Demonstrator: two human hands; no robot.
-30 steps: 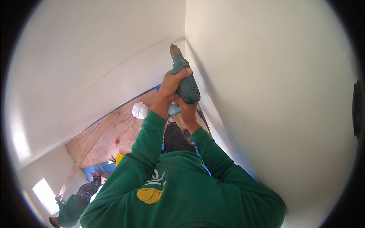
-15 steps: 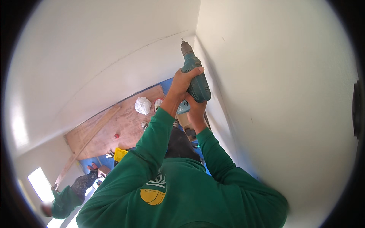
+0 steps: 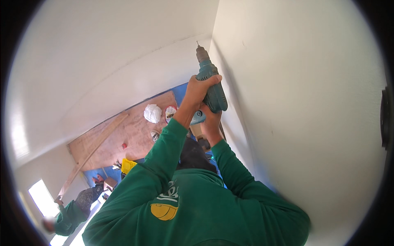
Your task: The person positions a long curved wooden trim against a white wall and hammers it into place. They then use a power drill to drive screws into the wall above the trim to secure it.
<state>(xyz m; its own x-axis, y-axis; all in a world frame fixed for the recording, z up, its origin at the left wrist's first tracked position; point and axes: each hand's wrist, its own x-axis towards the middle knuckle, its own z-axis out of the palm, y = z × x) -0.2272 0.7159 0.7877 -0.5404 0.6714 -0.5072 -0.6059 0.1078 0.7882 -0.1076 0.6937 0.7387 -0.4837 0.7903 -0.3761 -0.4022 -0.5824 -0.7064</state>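
Note:
A teal power drill with a thin bit in its dark chuck points up toward the white wall, close to the corner. Whether the bit tip touches the wall, I cannot tell. My left hand is wrapped round the drill's body behind the chuck, its thumb across the top. Below and behind it, my right hand is closed at the drill's grip, which is mostly hidden under the body. A faint dark line runs along the wall toward the bit.
Another white wall rises close on my right. Far below lie a reddish board, a white bundle, a round tub and a yellow container. At lower left, another person holds a long wooden plank.
The drill and both hands sit slightly lower in the picture, with the same hold. The floor things have shifted a little left with the view.

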